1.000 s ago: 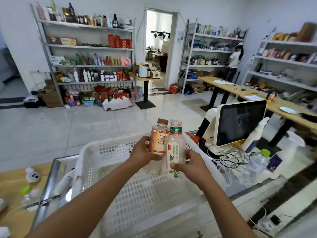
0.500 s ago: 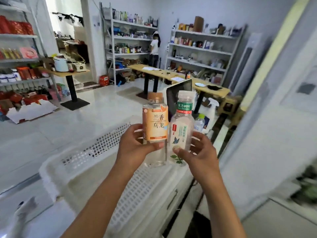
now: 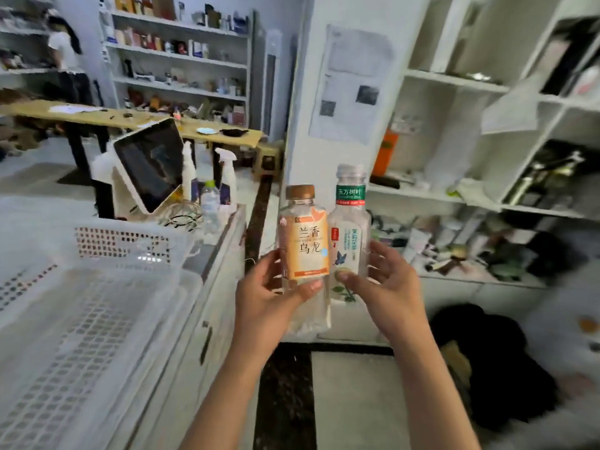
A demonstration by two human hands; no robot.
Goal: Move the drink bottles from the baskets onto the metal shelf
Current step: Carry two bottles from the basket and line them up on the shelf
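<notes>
White shelving point(image 3: 454, 79) fills the right side of the room, with compartments that hold blurred small goods, an orange container point(image 3: 385, 151) and a dark mass of things lower down. On the white wall beside it hangs a paper sheet point(image 3: 354, 82). At the left stands a white worktop point(image 3: 224, 241), and on it lies a white perforated basket point(image 3: 97, 303), seen from above with its holed floor showing. Behind the basket stand a tilted screen point(image 3: 149, 164), two white spray bottles point(image 3: 227, 173) and a small clear bottle with a green cap point(image 3: 209, 203), with some cables near them. Farther back are a long wooden table point(image 3: 130, 120), more shelves with many boxes point(image 3: 178, 53), and a person in a white top point(image 3: 65, 50) at the far left.

Both hands are raised in the middle of the view, close together, each one clamped on its own bottle. The left hand point(image 3: 269, 297) grips the bottle with the orange label point(image 3: 303, 251) and brown cap; the thumb lies across its front under the label. The right hand point(image 3: 386, 287) holds the bottle with the green label band point(image 3: 349, 232) and clear cap, with the thumb on the front and the fingers behind it. The two bottles stand upright and touch side by side. They are in the air, to the right of the basket and in front of the white shelving, not resting on any shelf. A dark heap point(image 3: 493, 368) lies on the floor at the lower right.
</notes>
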